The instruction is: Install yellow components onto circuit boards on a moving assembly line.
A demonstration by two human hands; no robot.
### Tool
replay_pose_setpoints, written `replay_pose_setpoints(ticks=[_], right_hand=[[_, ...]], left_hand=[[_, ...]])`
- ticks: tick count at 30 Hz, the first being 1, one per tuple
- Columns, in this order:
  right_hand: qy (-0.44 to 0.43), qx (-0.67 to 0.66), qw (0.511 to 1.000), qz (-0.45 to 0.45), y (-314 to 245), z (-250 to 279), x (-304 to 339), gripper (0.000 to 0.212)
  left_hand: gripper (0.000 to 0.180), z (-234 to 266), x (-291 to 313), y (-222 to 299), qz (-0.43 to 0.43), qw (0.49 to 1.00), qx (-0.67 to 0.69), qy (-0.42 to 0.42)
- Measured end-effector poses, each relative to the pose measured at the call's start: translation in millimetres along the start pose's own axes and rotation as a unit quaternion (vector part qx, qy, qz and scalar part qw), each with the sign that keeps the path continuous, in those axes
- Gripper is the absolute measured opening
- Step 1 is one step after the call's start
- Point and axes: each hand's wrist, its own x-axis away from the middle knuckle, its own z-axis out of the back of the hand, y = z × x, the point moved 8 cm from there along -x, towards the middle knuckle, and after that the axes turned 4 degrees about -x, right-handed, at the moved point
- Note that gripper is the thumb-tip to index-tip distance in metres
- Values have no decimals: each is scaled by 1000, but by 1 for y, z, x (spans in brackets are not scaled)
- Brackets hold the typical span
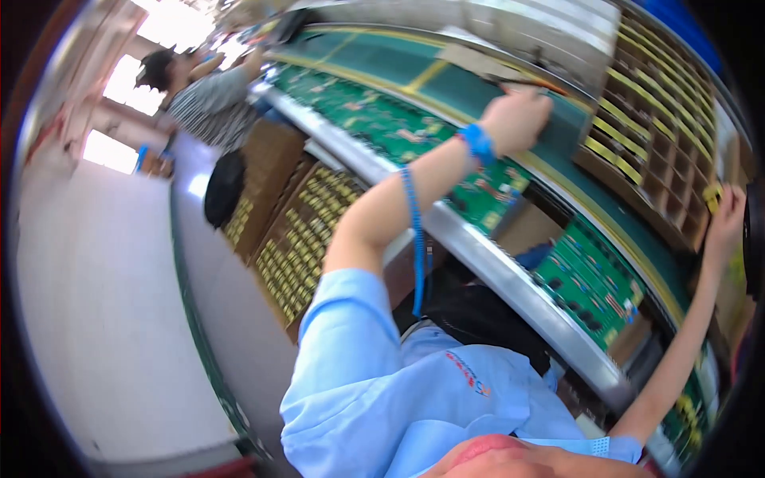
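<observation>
My left hand (518, 121) is over the green bench surface, its fingers curled closed; what they hold, if anything, is hidden. A thin black-and-orange item (535, 83) lies just beyond its fingertips. A blue wrist strap (476, 143) with a coiled cord is on that wrist. At the far right, my right hand (725, 219) pinches a small yellow component (712, 196) beside a divided cardboard box (673, 171). Rows of yellow components fill much of this box, and several of its cells show bare. Below my arms, a green circuit board (591, 279) rests on the rails.
More circuit boards (358, 107) line the metal rail (494, 267) to the left. Another carton of yellow parts (307, 239) stands left of my left arm. A person in a striped top (211, 103) works farther up the line. A pale board (486, 64) lies behind my left hand.
</observation>
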Motion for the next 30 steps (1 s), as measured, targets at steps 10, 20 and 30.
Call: replay_pose_setpoints(ticks=[10, 20, 30], right_hand=[[-88, 251, 948, 172, -43, -19, 12, 33], [-105, 213, 971, -18, -115, 21, 20, 41], [-157, -278, 927, -195, -141, 56, 120, 47]], left_hand=[[40, 78, 33, -6, 110, 954, 245, 131], [39, 54, 78, 89, 57, 821, 564, -65], [42, 4, 98, 141, 40, 826, 534, -176]])
